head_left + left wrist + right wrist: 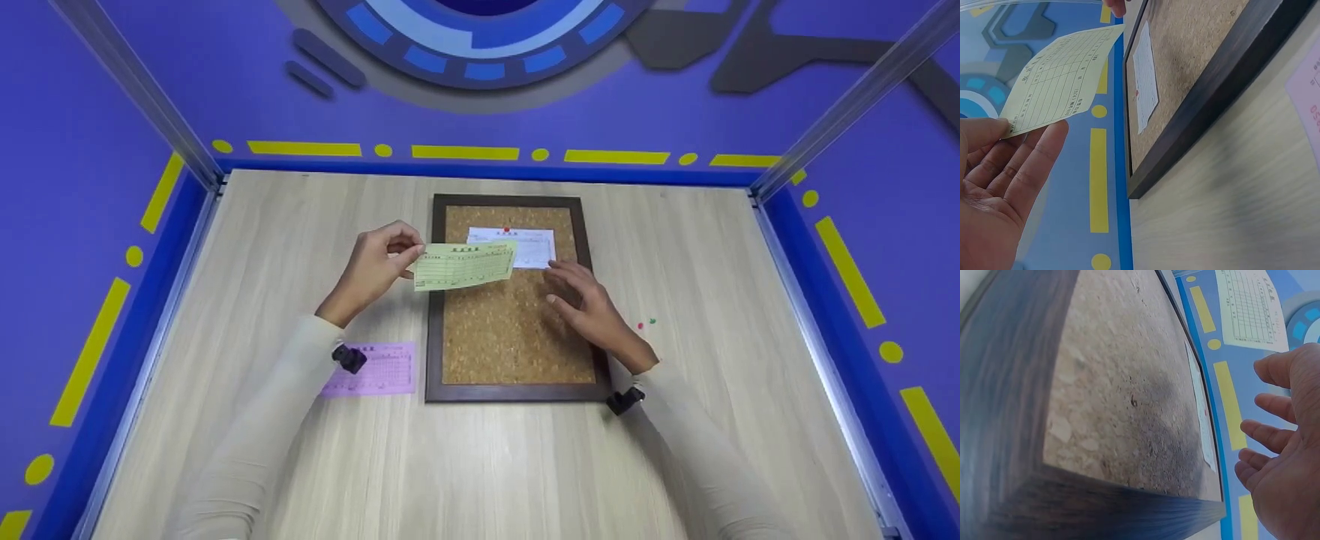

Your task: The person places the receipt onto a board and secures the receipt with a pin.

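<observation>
A yellow-green printed form point(465, 267) is pinched at its left edge between the thumb and fingers of my left hand point(379, 262), held up over the corkboard point(517, 330). In the left wrist view the slip point(1061, 79) bends slightly away from the thumb. My right hand point(592, 304) hovers over the board's right side with nothing in it, its fingers spread in the right wrist view. Behind the yellow-green form, a white form point(536, 251) is fixed to the upper cork with a red pushpin point(507, 229); the raised form covers part of it.
A pink form point(386, 367) lies on the table left of the board, partly under my left wrist. Right of the board lie a red pin point(640, 325) and a green pin point(652, 321). The board's dark wooden frame point(517, 392) stands slightly above the tabletop. Blue walls enclose the table.
</observation>
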A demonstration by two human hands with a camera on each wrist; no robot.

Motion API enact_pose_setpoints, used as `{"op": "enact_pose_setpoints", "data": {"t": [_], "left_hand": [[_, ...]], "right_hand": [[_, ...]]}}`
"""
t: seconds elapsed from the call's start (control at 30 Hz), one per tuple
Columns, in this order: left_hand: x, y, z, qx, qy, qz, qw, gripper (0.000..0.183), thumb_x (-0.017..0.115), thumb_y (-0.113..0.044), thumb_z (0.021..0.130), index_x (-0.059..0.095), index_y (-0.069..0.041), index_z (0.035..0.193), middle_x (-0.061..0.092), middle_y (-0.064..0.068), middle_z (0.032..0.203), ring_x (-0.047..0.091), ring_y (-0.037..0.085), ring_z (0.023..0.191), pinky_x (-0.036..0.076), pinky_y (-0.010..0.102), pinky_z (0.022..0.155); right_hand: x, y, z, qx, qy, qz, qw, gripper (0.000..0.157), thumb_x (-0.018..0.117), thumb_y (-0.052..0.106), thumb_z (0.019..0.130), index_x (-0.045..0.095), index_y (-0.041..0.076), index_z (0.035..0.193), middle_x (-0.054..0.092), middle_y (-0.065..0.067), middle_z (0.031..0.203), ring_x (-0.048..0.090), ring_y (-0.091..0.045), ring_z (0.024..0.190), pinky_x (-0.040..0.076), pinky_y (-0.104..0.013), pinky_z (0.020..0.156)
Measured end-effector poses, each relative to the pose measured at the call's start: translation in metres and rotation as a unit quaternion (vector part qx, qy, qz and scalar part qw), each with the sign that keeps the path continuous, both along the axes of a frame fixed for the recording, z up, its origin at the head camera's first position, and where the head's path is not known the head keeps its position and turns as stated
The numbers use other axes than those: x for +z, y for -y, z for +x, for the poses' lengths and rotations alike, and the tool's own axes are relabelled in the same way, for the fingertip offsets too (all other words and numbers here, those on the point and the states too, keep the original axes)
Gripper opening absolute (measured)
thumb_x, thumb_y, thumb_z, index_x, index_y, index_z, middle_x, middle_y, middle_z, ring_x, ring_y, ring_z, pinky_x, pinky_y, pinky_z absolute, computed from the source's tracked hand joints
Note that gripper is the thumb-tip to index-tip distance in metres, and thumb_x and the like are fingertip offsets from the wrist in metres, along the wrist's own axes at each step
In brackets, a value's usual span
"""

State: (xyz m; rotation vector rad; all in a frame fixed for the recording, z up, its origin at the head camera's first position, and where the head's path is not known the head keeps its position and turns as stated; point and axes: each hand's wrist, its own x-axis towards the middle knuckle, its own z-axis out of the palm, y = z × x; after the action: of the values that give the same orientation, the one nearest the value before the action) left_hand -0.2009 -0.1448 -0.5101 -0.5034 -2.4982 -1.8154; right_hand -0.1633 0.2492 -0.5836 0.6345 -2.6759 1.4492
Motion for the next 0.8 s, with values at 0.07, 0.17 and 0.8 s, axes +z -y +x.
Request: {"op": "enact_pose_setpoints", "data": {"t": [0.07, 0.17, 0.8], "left_hand": [[0.0, -0.003, 0.0, -0.004, 0.0, 0.0, 1.0, 0.012, 0.073, -0.002, 0.105, 0.072, -0.013, 0.1, 0.077, 0.01, 0.1, 0.077, 0.024, 0.096, 0.066, 0.034, 0.065], [0.0, -0.007, -0.001, -0.009, 0.002, 0.001, 1.0, 0.01, 0.073, -0.002, 0.105, 0.072, -0.012, 0.101, 0.078, 0.01, 0.101, 0.077, 0.023, 0.096, 0.067, 0.041, 0.066], [0.003, -0.028, -0.002, -0.035, -0.015, 0.004, 0.9993, 0.015, 0.073, -0.001, 0.104, 0.072, -0.015, 0.099, 0.077, 0.007, 0.098, 0.076, 0.022, 0.092, 0.065, 0.035, 0.062]], "right_hand": [[0.0, 0.001, 0.0, 0.0, -0.002, 0.0, 1.0, 0.044, 0.074, 0.008, 0.106, 0.065, -0.007, 0.145, 0.056, -0.022, 0.161, 0.04, -0.045, 0.157, 0.028, -0.063, 0.129], [-0.001, 0.002, -0.001, 0.0, -0.004, 0.0, 1.0, 0.044, 0.074, 0.009, 0.105, 0.065, -0.008, 0.144, 0.056, -0.022, 0.16, 0.042, -0.042, 0.156, 0.03, -0.062, 0.129], [-0.002, 0.013, -0.004, 0.005, 0.0, -0.016, 1.0, 0.045, 0.076, 0.009, 0.104, 0.066, 0.001, 0.148, 0.06, -0.018, 0.157, 0.047, -0.04, 0.153, 0.033, -0.062, 0.127]]}}
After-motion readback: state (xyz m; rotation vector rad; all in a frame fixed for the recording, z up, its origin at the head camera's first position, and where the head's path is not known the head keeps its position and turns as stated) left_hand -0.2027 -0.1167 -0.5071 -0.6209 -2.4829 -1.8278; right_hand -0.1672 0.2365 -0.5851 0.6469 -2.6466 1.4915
